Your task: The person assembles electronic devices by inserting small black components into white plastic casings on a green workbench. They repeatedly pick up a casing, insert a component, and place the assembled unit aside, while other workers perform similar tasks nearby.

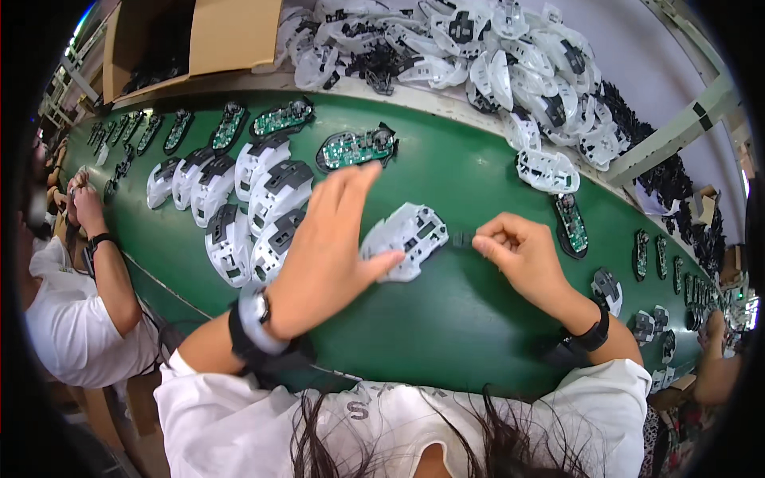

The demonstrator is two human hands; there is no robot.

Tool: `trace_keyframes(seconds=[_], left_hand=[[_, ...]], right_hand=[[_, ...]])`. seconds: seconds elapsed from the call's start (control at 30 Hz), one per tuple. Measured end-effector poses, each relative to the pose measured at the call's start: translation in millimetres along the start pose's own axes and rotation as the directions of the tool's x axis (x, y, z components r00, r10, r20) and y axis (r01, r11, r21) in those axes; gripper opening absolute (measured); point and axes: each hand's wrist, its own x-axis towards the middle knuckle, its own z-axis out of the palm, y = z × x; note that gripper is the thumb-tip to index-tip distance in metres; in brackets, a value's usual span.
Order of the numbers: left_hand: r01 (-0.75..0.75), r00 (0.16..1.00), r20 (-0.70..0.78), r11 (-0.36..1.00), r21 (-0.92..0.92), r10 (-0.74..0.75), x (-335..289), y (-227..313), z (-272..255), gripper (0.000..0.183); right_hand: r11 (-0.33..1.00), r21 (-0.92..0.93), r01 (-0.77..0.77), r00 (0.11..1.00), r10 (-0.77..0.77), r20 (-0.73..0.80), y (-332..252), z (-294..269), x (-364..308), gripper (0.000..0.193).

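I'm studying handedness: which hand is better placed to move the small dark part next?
Probably the right hand: the dark part is at its fingertips; the left hand is open, farther away.

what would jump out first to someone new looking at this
Probably the big heap of pale shells at the top, beyond the green table. Then the hands at centre: the spread left hand, its thumb over a lone white shell, and the right hand with a dark piece at its pinched fingertips. Circuit boards line the table's far side, left of centre.
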Motion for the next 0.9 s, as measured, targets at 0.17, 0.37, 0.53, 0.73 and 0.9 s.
trace_keyframes(seconds=[0.17,0.37,0.53,0.73,0.9], left_hand=[[0.258,0.843,0.515,0.958,-0.125,-0.159,5.2,-1.9,24.6,0.038],[0.636,0.772,0.603,0.260,-0.727,-0.201,4.0,-16.8,23.2,0.035],[0.490,0.808,0.552,-0.283,-0.824,-0.206,-10.3,-7.4,5.5,0.049],[0.479,0.843,0.456,0.014,-0.878,-0.285,-15.2,2.4,1.2,0.045],[0.455,0.843,0.385,0.114,-0.883,-0.376,-17.4,-1.0,9.2,0.045]], right_hand=[[0.955,-0.096,0.280,0.956,-0.286,-0.060,-11.4,2.3,2.0,0.009],[0.801,-0.184,0.570,0.818,-0.575,0.032,-22.8,20.7,20.7,0.016],[0.768,-0.249,0.591,0.789,-0.614,-0.024,-28.7,37.6,23.4,0.016],[0.511,-0.490,0.706,0.601,-0.798,0.034,-49.8,37.6,33.4,0.018],[0.488,-0.503,0.713,0.593,-0.803,0.062,-48.5,48.4,32.5,0.016]])
